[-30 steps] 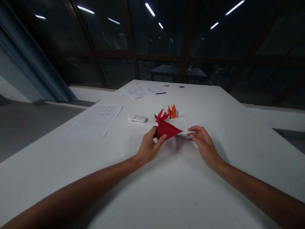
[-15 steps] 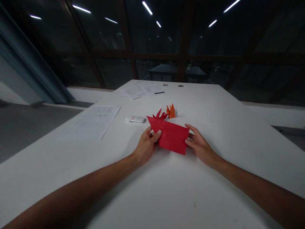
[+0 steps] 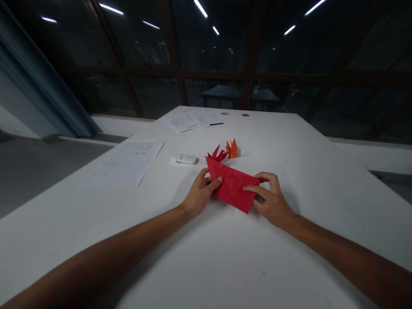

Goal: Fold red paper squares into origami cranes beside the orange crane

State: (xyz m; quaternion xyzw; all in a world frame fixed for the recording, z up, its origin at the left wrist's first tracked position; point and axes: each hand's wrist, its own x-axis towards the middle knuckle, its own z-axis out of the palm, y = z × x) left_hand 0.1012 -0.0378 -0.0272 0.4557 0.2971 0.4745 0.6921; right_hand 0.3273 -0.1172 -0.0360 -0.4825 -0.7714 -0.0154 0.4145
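A folded sheet of red paper (image 3: 234, 185) is held up over the white table (image 3: 206, 262), its pointed corner at the upper left. My left hand (image 3: 201, 193) grips its left end, thumb on the front face and fingers behind. At the right end my right hand (image 3: 272, 199) has the paper between its fingers, one finger lying across the front. Just behind the paper stand a red origami figure (image 3: 218, 154) and an orange origami figure (image 3: 232, 148).
A white remote-like device (image 3: 184, 159) lies left of the origami figures. Printed sheets (image 3: 127, 163) rest at the left, with more papers (image 3: 189, 119) and a dark pen (image 3: 216, 124) farther back. Two round holes sit near the far edge.
The red paper has tilted, its right side lower, and shifted slightly right. My right hand's fingers have moved onto its front face. More of the red origami figure shows.
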